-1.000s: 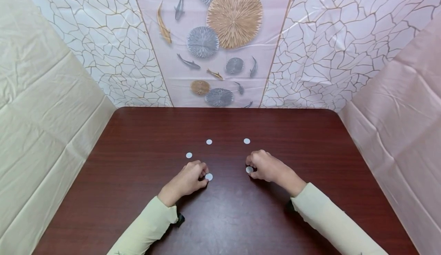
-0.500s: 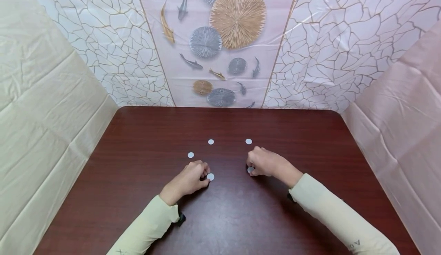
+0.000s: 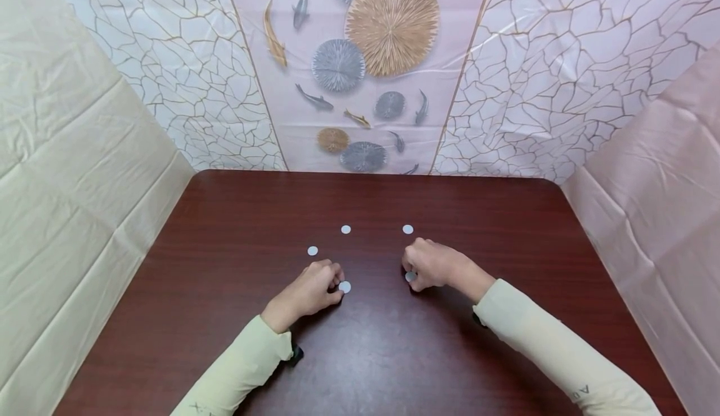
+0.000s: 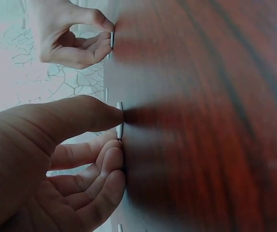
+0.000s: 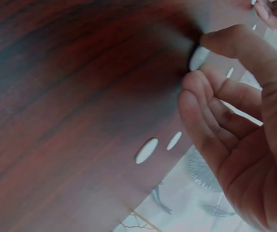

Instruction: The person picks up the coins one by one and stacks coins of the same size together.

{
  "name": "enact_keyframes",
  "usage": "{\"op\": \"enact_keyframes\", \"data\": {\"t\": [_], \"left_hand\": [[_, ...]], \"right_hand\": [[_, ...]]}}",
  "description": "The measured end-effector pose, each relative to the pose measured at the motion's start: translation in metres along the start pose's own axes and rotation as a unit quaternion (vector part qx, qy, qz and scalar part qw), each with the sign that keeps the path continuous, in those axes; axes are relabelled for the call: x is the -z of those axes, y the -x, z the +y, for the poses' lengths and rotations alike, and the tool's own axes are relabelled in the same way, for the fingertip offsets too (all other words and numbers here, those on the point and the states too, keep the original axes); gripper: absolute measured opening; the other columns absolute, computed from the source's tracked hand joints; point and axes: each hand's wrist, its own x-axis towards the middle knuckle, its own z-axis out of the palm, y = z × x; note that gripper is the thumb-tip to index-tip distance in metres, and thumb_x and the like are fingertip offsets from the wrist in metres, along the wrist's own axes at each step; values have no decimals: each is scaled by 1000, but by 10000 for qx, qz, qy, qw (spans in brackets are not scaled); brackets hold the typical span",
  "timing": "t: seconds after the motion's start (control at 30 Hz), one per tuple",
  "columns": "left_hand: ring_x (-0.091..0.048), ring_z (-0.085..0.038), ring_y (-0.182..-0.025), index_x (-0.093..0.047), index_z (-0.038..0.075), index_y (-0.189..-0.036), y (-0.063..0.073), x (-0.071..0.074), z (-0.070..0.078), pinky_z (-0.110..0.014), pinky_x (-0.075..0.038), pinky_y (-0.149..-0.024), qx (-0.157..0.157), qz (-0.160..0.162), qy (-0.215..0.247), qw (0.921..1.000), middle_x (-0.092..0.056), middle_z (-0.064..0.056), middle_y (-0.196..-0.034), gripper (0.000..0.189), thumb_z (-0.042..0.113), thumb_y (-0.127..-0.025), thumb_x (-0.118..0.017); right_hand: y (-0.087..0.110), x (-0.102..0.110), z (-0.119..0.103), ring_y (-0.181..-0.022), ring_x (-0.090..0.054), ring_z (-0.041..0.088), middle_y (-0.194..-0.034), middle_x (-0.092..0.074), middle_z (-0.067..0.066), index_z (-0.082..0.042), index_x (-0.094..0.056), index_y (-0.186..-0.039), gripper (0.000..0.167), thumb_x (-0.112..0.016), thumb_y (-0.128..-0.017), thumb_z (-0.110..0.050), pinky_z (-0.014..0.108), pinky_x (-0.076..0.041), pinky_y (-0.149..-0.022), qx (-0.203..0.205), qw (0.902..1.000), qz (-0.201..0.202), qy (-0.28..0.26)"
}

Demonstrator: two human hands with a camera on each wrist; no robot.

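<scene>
My left hand (image 3: 306, 290) is low over the table, thumb and fingertips at opposite edges of a small white disc (image 3: 345, 287). In the left wrist view this disc (image 4: 119, 121) lies nearly flush with the tabletop, pinched between them. To the right, my right hand (image 3: 437, 266) pinches a second white disc (image 3: 411, 277), partly covered by its fingers. The right wrist view shows that disc (image 5: 198, 58) between thumb and forefinger, close over the wood, the other fingers curled loosely beside it.
On the dark brown table (image 3: 360, 360) lie further white discs: one at the left (image 3: 312, 250), one at the back (image 3: 345, 229), and another beyond the right hand (image 3: 407, 229). Patterned cloth (image 3: 388, 122) hangs behind the table's far edge, with pale cloth at both sides.
My right hand has drawn its thumb and fingers closer round its disc, now more covered. The left hand keeps its hold. The head view has shifted slightly.
</scene>
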Motion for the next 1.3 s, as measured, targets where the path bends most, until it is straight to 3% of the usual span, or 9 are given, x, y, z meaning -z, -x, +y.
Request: {"op": "enact_keyframes", "data": {"t": [0.3,0.87,1.3], "left_hand": [[-63,-15,-84,-69,2,-97,-1,2,0,-25,-55,-75,-105,5,10,9999,-66,-6,-91,13,5,-88,-78],[-66,-17,-86,-69,2,-99,-1,-1,2,-28,-57,-77,-41,-70,100,9999,-67,-7,-94,13,5,-90,-78],[-65,-16,-84,-70,2,-97,0,2,1,-26,-55,-76,-119,-19,-38,9999,-67,-6,-91,13,6,-88,-78]], "right_hand": [[2,-5,3,-55,-32,4,-58,-40,-12,-15,-55,-64,22,-76,-67,-9,20,-33,-52,-5,9997,223,-39],[6,-11,11,-56,-46,1,-67,-57,-11,-13,-65,-76,17,-79,-67,-12,19,-44,-56,147,9989,435,-46],[5,-8,4,-61,-54,-2,-80,-68,-5,-11,-71,-87,14,-79,-76,-15,18,-49,-61,395,9962,773,-46]]}}
